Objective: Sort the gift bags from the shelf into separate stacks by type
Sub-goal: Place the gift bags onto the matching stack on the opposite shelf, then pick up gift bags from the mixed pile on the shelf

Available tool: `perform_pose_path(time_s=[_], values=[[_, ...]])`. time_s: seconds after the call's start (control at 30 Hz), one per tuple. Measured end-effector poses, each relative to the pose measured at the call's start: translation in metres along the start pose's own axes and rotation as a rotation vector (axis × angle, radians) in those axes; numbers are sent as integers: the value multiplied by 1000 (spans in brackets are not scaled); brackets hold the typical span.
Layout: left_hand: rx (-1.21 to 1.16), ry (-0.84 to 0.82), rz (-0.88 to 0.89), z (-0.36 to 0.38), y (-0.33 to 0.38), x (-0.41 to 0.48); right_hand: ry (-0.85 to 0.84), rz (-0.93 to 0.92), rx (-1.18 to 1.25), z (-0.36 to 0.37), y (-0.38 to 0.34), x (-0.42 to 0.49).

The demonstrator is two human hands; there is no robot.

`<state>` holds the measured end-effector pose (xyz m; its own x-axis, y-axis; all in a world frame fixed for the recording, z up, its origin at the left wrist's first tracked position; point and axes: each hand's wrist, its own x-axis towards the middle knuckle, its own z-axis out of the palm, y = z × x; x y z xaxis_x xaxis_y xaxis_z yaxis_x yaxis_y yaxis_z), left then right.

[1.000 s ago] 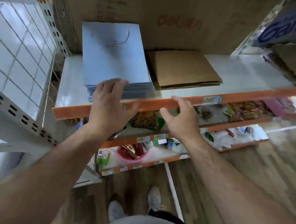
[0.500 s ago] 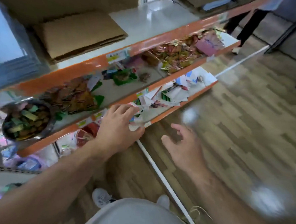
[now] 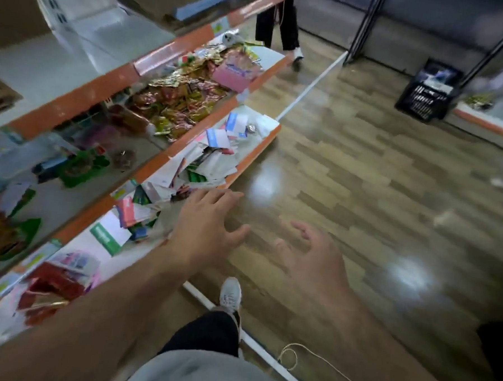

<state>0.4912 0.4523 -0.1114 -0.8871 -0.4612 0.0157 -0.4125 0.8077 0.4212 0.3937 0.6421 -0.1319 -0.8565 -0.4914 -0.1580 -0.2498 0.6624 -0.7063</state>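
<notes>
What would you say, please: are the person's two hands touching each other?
Apart. The head view shows wooden floor between the left hand and the right hand.

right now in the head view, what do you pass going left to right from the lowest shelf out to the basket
red packets on the lowest shelf → green-and-white pack → left hand → right hand → black basket

We're in a shop, in a small retail aisle. Tiered shelves (image 3: 74, 101) have orange front edges with label strips (image 3: 122, 189). Loose foil snack packets (image 3: 176, 99) are piled on one tier, paper packs (image 3: 208, 162) on the one below. There's a black shopping basket (image 3: 424, 97) across the wood-pattern floor (image 3: 361, 181), and another person's legs (image 3: 279, 20) further down the aisle.
</notes>
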Motion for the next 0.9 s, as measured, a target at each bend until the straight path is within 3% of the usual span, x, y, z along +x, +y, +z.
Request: perform_pose_path(time_s=[0.3, 0.57, 0.9], values=[[-63, 13, 95, 24, 21, 187, 80, -30, -28, -46, -1, 168], [-37, 123, 76, -5, 11, 337, 109, -123, -69, -76, -52, 330], [59, 263, -115, -20, -12, 485, -33, -341, -19, -83, -96, 530]])
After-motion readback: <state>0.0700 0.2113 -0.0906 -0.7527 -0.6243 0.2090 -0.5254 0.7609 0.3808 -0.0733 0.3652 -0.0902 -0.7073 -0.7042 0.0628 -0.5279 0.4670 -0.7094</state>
